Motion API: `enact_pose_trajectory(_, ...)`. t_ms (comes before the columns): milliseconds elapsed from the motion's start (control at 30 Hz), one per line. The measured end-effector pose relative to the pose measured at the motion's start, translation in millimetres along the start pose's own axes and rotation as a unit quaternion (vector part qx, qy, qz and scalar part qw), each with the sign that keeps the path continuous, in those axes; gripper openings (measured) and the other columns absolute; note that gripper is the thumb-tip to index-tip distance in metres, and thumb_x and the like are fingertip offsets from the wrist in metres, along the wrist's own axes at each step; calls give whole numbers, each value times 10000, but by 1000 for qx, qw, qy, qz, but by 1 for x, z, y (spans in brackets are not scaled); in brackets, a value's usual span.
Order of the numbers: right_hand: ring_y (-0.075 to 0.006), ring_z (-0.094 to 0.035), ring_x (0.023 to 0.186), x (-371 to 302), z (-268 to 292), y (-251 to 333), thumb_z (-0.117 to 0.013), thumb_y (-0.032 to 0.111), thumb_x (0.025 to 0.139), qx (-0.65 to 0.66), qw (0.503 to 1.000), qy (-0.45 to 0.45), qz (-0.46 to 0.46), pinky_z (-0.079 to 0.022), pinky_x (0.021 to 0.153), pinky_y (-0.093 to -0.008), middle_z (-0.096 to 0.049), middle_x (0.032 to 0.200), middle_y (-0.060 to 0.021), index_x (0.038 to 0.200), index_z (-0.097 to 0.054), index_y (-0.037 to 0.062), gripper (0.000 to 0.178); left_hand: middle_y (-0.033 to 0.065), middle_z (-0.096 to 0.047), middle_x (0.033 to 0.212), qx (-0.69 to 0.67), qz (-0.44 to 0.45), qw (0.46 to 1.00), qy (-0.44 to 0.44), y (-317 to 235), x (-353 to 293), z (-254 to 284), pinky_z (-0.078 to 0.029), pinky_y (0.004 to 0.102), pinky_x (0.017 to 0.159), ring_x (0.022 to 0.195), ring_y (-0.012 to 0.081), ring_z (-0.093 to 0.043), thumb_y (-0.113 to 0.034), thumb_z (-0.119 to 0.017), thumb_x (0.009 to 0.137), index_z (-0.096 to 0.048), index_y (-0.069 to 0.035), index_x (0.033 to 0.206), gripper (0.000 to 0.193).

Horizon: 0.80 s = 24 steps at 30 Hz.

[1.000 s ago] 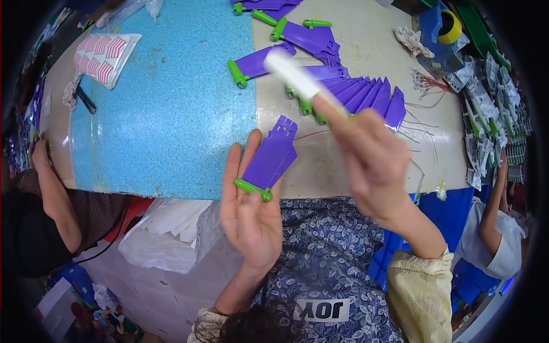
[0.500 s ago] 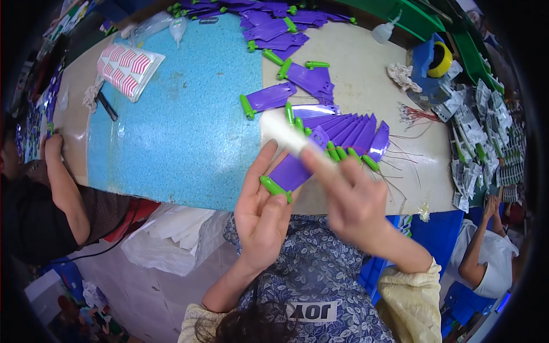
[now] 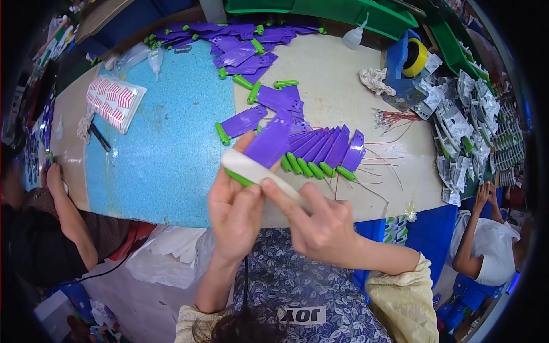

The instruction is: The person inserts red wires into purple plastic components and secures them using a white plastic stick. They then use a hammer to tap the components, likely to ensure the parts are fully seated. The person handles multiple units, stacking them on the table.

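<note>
My left hand [image 3: 231, 211] grips a flat purple plastic blade [image 3: 270, 143] by its green end, which partly shows under a white tool. My right hand [image 3: 323, 223] is closed round that long, flat, white round-ended tool [image 3: 246, 166], its index finger stretched along it. The tool lies across the blade's green edge, seemingly touching it. Just beyond my hands, several similar purple blades [image 3: 337, 147] overlap in a fanned row, green ends toward me, thin wires trailing right. More loose blades [image 3: 280, 98] lie farther off, leading to a heap [image 3: 243, 54] at the back.
On the blue mat [image 3: 166, 131] are a pink-and-white packet [image 3: 117, 103], a black tool [image 3: 100, 138] and a squeeze bottle [image 3: 155, 62]. Rightward stand yellow tape [image 3: 416, 57], red wires [image 3: 394, 118] and silver-wrapped parts [image 3: 457, 126]. A co-worker's arm [image 3: 71, 220] is at left, another person at right.
The white tool, blurred beyond the blade before, has come back toward me and now lies over its green end. My left hand has tilted the blade upward. The whole view has shifted.
</note>
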State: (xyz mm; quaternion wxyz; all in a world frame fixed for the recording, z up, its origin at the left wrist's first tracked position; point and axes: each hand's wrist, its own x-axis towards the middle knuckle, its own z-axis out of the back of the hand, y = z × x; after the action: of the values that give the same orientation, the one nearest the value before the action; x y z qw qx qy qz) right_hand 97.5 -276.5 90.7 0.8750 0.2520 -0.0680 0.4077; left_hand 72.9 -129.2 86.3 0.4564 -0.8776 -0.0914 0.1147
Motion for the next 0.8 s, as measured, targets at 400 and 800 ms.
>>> enact_pose_trajectory(400, -128, -474, 475, 15, 0, -39, -581, 41, 737, -2, 997, -72, 14, -394, 373, -298, -479, 769, -43, 1360, -604, 161, 636, 286, -410, 1441, -58, 56, 996, 30, 8, 10, -10, -290, 555, 1175, 1360, 377, -426, 101, -401, 811, -243, 145, 1455, 665)
enact_pose_trajectory(800, -323, -620, 742, 87, 12, -180, -650, 74, 874, -87, 974, -201, -53, -494, 751, -389, -667, 881, -167, 1101, -717, 38, 240, 313, -389, 1446, -77, 115, 986, 96, -36, 23, -24, -337, 571, 1137, 1353, 435, -418, 86, -463, 794, -255, 160, 1445, 688)
